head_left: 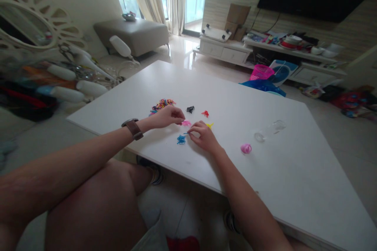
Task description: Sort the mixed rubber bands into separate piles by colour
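Note:
Small elastic bands lie sorted by colour on the white table (282,180). My left hand (172,116), its fingers pinched together, is at the pink bands (186,123); whether it holds one of them is hidden. My right hand (203,135) pinches a blue elastic band (186,133) between thumb and fingertips. Just below and to its left sits the pile of blue bands (180,139). Yellow bands (209,125) show partly behind my right hand. Beyond are a black pile (190,109) and a red pile (205,113). The mixed multicoloured heap (163,104) lies behind my left hand.
On the right of the table are a pink round object (246,148), a clear ring-shaped piece (259,137) and a clear container (279,126) on its side. A chandelier-like fixture (88,86) stands left of the table. A pink basket (261,72) is beyond the far edge.

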### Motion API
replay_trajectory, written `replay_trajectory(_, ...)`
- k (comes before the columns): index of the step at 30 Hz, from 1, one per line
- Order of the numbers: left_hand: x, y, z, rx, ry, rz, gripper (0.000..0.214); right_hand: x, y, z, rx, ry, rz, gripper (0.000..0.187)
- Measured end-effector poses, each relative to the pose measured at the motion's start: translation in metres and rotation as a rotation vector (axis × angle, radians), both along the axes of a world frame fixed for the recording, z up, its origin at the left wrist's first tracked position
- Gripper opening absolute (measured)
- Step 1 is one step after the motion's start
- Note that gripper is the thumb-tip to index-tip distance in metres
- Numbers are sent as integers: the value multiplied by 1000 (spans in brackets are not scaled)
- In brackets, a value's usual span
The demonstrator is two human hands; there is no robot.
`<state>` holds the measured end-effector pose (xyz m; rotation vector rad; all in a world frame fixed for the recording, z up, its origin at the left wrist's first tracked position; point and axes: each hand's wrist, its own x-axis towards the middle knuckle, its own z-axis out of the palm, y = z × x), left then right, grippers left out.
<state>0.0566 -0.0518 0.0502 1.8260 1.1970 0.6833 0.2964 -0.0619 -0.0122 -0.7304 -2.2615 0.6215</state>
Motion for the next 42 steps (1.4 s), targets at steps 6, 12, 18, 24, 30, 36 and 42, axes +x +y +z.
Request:
replay_trajectory(6, -4, 5, -8, -38, -9, 82, 14, -15, -8, -4, -41, -50, 91, 7)
replay_trajectory(12, -4, 20, -24, -98, -95, 317, 15, -12, -8, -3, -61, -55, 51, 3)
replay_trajectory(18, 12, 42, -38, -132, -221, 524, 13, -10, -8, -3, -44, -27, 19, 3)
replay_trajectory(24, 28, 59, -42, -10, -48, 579, 20, -10, -10, 1, -32, -18, 5, 2)
replay_trajectory(30, 45, 67, -38, 85, 183, 471, 22, -9, -10, -1, -38, -25, 8, 4)
replay_trajectory(36, 35, 69, -23, 104, 305, 565, 22, -10, -8, -4, -19, -1, -7, 8)
replay_trajectory(42, -13, 64, -11, 101, 280, 761, 25, -11, -6, -4, 3, 41, -85, 11)
